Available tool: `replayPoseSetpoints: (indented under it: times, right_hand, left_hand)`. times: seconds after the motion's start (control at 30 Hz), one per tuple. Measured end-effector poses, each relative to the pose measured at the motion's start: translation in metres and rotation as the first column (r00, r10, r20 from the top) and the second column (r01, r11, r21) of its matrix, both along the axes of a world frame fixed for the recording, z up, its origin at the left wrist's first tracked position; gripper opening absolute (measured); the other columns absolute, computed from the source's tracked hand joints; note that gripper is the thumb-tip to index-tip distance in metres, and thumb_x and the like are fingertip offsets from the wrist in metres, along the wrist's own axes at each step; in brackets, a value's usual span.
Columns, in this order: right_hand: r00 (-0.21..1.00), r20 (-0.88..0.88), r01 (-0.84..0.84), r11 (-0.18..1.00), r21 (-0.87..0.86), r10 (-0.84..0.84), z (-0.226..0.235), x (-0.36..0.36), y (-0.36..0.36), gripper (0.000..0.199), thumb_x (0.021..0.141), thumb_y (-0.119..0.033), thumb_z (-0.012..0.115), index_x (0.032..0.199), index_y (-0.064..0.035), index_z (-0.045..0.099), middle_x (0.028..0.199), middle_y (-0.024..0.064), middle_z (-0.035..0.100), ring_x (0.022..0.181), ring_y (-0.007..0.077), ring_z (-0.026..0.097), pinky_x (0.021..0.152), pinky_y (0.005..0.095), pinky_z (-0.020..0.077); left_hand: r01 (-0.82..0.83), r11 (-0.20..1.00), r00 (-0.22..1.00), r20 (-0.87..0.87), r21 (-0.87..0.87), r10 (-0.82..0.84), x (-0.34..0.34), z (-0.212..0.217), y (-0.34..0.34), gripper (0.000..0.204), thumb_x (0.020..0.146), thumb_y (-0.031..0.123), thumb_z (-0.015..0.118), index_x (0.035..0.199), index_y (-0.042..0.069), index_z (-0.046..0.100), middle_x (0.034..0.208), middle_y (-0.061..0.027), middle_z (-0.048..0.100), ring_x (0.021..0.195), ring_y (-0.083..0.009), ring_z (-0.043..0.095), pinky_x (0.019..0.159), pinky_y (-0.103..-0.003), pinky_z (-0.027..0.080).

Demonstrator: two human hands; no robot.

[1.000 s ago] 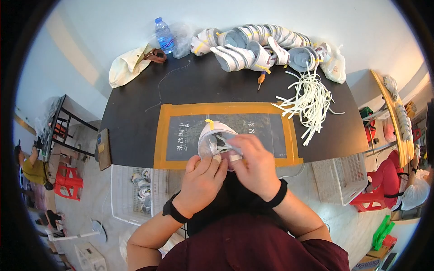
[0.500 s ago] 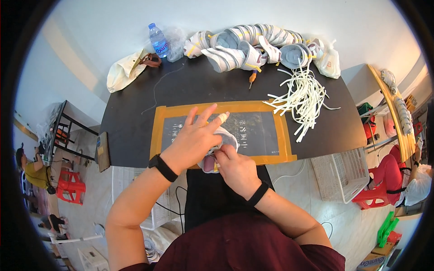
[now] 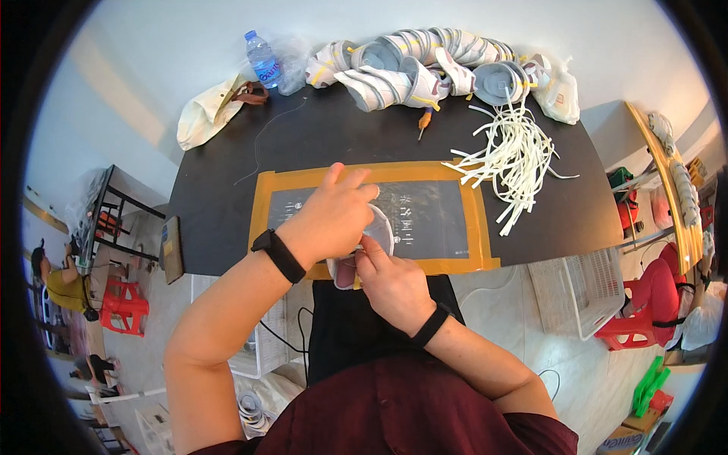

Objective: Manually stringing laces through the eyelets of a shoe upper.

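Pale walls and a tiled floor surround a black table (image 3: pixel 227 189), with red stools and another person far off past its left edge. Across the table's far edge lies a long heap of grey-and-white cup-shaped masks (image 3: pixel 409 64), with a clear water bottle (image 3: pixel 262 61) and a cream cloth bag (image 3: pixel 208 114) toward the far left corner. Near the right edge spreads a loose bundle of white strips (image 3: pixel 512 155), and an orange-handled tool (image 3: pixel 423 121) lies just before the heap. Against the near edge sits a dark cutting mat (image 3: pixel 432 208) bordered in orange tape. Over the mat's near rim the left hand (image 3: pixel 330 216) lies spread and curved over a pale rounded mask piece (image 3: pixel 377 227), pressing it down, fingers loosely bent and not clenched. The right hand (image 3: pixel 390 284) comes up from below, its thumb and forefinger pinched on the piece's lower edge; whether a strip is caught between them cannot be told, since the left hand hides most of the piece. The piece overhangs the near edge of the table, so if the pinch loosens or the left palm lifts, it could likely slide off toward the lap; pressing too hard could dent its cup shape.
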State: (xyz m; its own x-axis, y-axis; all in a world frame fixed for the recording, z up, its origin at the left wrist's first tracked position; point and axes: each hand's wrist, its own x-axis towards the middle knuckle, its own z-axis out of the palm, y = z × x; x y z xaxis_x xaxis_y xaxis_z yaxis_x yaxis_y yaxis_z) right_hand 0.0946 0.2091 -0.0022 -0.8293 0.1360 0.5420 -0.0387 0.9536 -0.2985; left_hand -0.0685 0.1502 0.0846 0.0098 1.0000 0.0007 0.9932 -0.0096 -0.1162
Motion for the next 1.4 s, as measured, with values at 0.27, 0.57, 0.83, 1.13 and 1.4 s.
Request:
replayPoseSetpoints:
  times: [0.27,0.57,0.83,1.13,1.4]
  right_hand:
    - [0.997,0.068,0.044,0.999,-0.009,-0.043,0.001,-0.002,-0.003,0.025,0.071,-0.012,0.065,0.092,-0.0037,0.056,0.121,0.0142,0.061,0.062,0.0181,0.064,0.056,0.0318,0.0516]
    - [0.995,0.099,-0.005,0.999,0.043,0.001,0.003,0.000,-0.001,0.017,0.076,-0.011,0.061,0.091,-0.0038,0.056,0.123,0.0169,0.061,0.061,0.0193,0.064,0.054,0.0321,0.0517]
    - [0.999,0.052,0.012,1.000,-0.017,-0.011,-0.001,0.001,-0.001,0.016,0.077,-0.010,0.060,0.091,-0.0029,0.054,0.124,0.0180,0.060,0.065,0.0216,0.066,0.057,0.0328,0.0533]
    - [0.993,0.118,-0.001,0.987,-0.161,0.021,0.007,-0.003,0.000,0.018,0.080,-0.010,0.059,0.094,-0.0018,0.052,0.122,0.0179,0.059,0.070,0.0258,0.068,0.059,0.0360,0.0550]
    - [0.987,0.138,-0.069,0.993,-0.093,0.082,0.007,-0.006,0.002,0.020,0.080,-0.012,0.059,0.096,-0.0029,0.052,0.120,0.0195,0.058,0.064,0.0251,0.068,0.054,0.0341,0.0542]
  left_hand:
    - [-0.056,0.996,0.998,-0.013,-0.066,0.055,-0.004,-0.004,0.014,0.014,0.070,0.021,0.072,0.077,0.010,0.075,0.119,-0.0070,0.061,0.130,-0.0307,0.042,0.108,-0.056,0.030]
    - [-0.102,0.992,0.993,0.053,-0.073,0.106,-0.001,-0.008,0.016,0.019,0.072,0.028,0.073,0.080,0.011,0.075,0.113,-0.0054,0.062,0.120,-0.0264,0.048,0.104,-0.054,0.033]
    - [-0.025,0.997,0.993,0.110,-0.072,0.033,-0.006,-0.013,0.010,0.010,0.071,0.015,0.067,0.079,0.009,0.070,0.110,-0.0047,0.062,0.113,-0.0261,0.053,0.103,-0.050,0.035]
    - [-0.061,0.996,0.988,0.144,0.071,0.051,-0.012,-0.014,-0.015,0.009,0.074,0.013,0.062,0.078,0.006,0.067,0.108,-0.0057,0.062,0.104,-0.0260,0.057,0.097,-0.044,0.039]
    - [-0.030,0.993,0.985,0.174,0.113,0.010,-0.018,-0.014,-0.014,0.010,0.075,0.016,0.064,0.075,0.006,0.066,0.097,-0.0066,0.062,0.095,-0.0279,0.059,0.083,-0.044,0.046]
